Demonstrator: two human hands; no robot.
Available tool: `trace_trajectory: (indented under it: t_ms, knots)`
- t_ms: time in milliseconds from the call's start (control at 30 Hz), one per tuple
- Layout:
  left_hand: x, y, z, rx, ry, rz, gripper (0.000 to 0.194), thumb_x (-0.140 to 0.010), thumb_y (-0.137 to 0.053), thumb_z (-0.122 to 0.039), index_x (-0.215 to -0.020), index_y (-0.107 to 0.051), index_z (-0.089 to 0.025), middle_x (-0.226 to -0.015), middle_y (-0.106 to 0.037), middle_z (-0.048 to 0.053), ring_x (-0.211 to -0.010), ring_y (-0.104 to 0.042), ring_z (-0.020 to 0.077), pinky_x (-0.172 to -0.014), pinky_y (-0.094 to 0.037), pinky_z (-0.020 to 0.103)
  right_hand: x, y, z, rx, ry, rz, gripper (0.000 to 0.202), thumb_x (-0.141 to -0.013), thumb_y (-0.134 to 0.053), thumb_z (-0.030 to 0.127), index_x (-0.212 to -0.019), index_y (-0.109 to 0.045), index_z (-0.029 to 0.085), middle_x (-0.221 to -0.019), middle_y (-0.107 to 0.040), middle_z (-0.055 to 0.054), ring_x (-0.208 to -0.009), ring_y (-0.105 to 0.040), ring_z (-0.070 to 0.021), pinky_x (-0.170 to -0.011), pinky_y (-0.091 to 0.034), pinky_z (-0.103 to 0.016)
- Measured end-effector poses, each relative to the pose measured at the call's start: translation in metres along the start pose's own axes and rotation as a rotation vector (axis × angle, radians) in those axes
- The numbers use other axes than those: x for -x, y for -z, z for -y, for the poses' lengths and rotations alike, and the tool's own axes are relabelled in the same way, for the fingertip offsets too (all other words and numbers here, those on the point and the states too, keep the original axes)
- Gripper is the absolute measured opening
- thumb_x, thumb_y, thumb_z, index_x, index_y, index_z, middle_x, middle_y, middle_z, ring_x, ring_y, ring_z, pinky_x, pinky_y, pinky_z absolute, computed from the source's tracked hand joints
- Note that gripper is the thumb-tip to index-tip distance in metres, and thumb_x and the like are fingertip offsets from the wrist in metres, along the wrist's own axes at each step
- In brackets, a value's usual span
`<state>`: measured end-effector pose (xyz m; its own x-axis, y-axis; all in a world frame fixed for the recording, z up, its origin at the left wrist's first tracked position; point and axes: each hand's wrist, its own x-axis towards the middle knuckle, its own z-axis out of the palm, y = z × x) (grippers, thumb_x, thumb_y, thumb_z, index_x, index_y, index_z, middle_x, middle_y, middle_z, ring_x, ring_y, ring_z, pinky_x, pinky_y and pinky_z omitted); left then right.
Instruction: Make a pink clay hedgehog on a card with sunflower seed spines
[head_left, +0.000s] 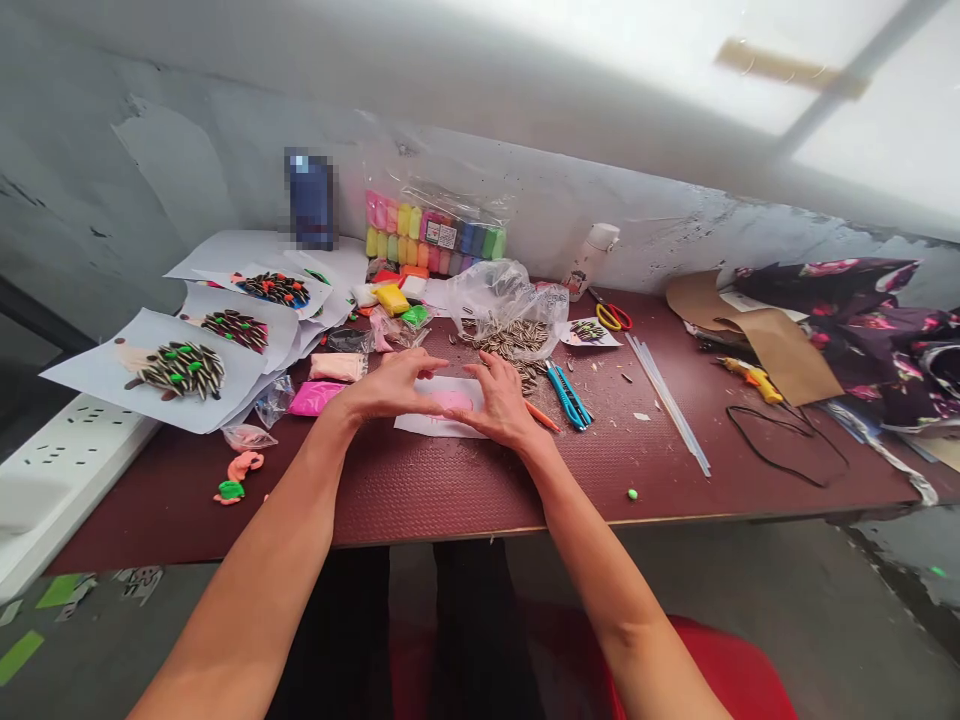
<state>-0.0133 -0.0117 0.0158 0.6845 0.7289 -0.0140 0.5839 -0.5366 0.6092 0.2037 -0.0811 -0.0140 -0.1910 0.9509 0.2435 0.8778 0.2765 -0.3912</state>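
Note:
Both my hands hover low over a small white paper [439, 426] at the middle of the table, their thumbs pointing toward each other. A flat pink clay shape [456, 400] lies on that paper, between the hands. My left hand [397, 385] is curved, thumb and fingers apart, at the paper's left side. My right hand [504, 402] mirrors it on the right, also with fingers apart. The thumbs are close to the clay; whether they touch it I cannot tell. Beyond the hands, striped sunflower seeds [514, 338] spill from a clear plastic bag [499, 290].
Left stand papers with seed hedgehogs [184, 370], pink clay packs [315, 398] and a power strip [52, 470]. Right of my hands lie a blue utility knife [568, 395], scissors [613, 317], glue sticks [671, 405] and a yellow glue gun [754, 380]. A clay set [435, 230] leans behind.

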Motion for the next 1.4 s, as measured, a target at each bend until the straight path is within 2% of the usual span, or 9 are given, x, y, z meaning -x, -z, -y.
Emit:
trace_trajectory:
  t_ms: [100, 167, 300, 433, 600, 767, 1067, 1233, 1400]
  knots:
    - [0.002, -0.004, -0.012, -0.166, -0.013, 0.061, 0.088, -0.063, -0.077, -0.06, -0.139, -0.059, -0.022, -0.117, -0.061, 0.01, -0.113, -0.055, 0.0316, -0.103, -0.037, 0.043, 0.0, 0.002, 0.002, 0.021, -0.007, 0.016, 0.077, -0.077, -0.072, 0.066, -0.137, -0.057, 0.019, -0.152, -0.043, -0.02, -0.145, -0.032, -0.0367, -0.119, -0.025, -0.057]
    - [0.002, -0.008, -0.017, -0.251, -0.018, 0.064, 0.089, -0.061, -0.078, -0.061, -0.14, -0.057, -0.026, -0.119, -0.059, 0.009, -0.114, -0.053, 0.0322, -0.102, -0.036, 0.043, -0.001, 0.004, 0.004, 0.04, -0.016, 0.04, 0.077, -0.078, -0.072, 0.066, -0.139, -0.056, 0.021, -0.153, -0.042, -0.019, -0.146, -0.031, -0.0363, -0.119, -0.024, -0.057]
    - [0.002, -0.012, -0.02, -0.328, -0.013, 0.055, 0.085, -0.063, -0.077, -0.063, -0.138, -0.058, -0.027, -0.119, -0.058, 0.009, -0.114, -0.051, 0.0323, -0.1, -0.034, 0.042, -0.002, 0.007, 0.009, 0.071, -0.042, 0.089, 0.08, -0.079, -0.07, 0.065, -0.142, -0.053, 0.019, -0.155, -0.04, -0.02, -0.148, -0.029, -0.0355, -0.119, -0.021, -0.056]
    - [0.001, -0.012, -0.019, -0.323, -0.004, 0.067, 0.084, -0.065, -0.075, -0.064, -0.138, -0.058, -0.027, -0.118, -0.058, 0.01, -0.114, -0.051, 0.033, -0.099, -0.034, 0.042, -0.004, 0.007, 0.01, 0.076, -0.054, 0.097, 0.081, -0.079, -0.07, 0.066, -0.142, -0.053, 0.017, -0.155, -0.039, -0.021, -0.149, -0.028, -0.0352, -0.12, -0.02, -0.055]
    - [-0.001, -0.013, -0.018, -0.319, 0.011, 0.113, 0.074, -0.067, -0.074, -0.063, -0.129, -0.063, -0.024, -0.114, -0.058, 0.009, -0.114, -0.05, 0.0333, -0.098, -0.034, 0.041, -0.006, 0.004, 0.009, 0.061, -0.074, 0.087, 0.08, -0.076, -0.074, 0.062, -0.142, -0.053, 0.022, -0.155, -0.039, -0.019, -0.148, -0.028, -0.0354, -0.118, -0.021, -0.057]
    - [-0.001, -0.011, -0.021, -0.327, 0.01, 0.15, 0.066, -0.069, -0.073, -0.059, -0.125, -0.065, -0.025, -0.113, -0.057, 0.008, -0.114, -0.049, 0.032, -0.097, -0.033, 0.04, -0.008, 0.005, 0.013, 0.048, -0.134, 0.104, 0.088, -0.072, -0.079, 0.059, -0.145, -0.05, 0.02, -0.157, -0.036, -0.02, -0.149, -0.026, -0.0359, -0.12, -0.019, -0.055]
    - [-0.001, -0.01, -0.023, -0.344, 0.02, 0.159, 0.063, -0.068, -0.074, -0.059, -0.12, -0.068, -0.025, -0.111, -0.058, 0.008, -0.113, -0.049, 0.0323, -0.096, -0.034, 0.041, -0.009, 0.009, 0.008, 0.053, -0.192, 0.118, 0.09, -0.077, -0.072, 0.067, -0.151, -0.044, 0.025, -0.158, -0.035, -0.018, -0.152, -0.021, -0.0359, -0.12, -0.017, -0.057]
    - [-0.001, -0.009, -0.025, -0.356, 0.017, 0.161, 0.058, -0.067, -0.074, -0.06, -0.113, -0.07, -0.024, -0.107, -0.058, 0.008, -0.112, -0.05, 0.0331, -0.095, -0.033, 0.041, -0.008, 0.01, 0.007, 0.059, -0.191, 0.133, 0.098, -0.074, -0.071, 0.07, -0.153, -0.041, 0.022, -0.159, -0.033, -0.019, -0.152, -0.019, -0.0365, -0.121, -0.016, -0.056]
    - [-0.002, -0.01, -0.023, -0.342, 0.013, 0.166, 0.058, -0.068, -0.074, -0.061, -0.113, -0.07, -0.025, -0.107, -0.059, 0.008, -0.113, -0.05, 0.0337, -0.095, -0.033, 0.041, -0.009, 0.01, 0.009, 0.061, -0.223, 0.149, 0.098, -0.074, -0.072, 0.069, -0.154, -0.039, 0.023, -0.159, -0.032, -0.019, -0.152, -0.019, -0.0368, -0.121, -0.015, -0.056]
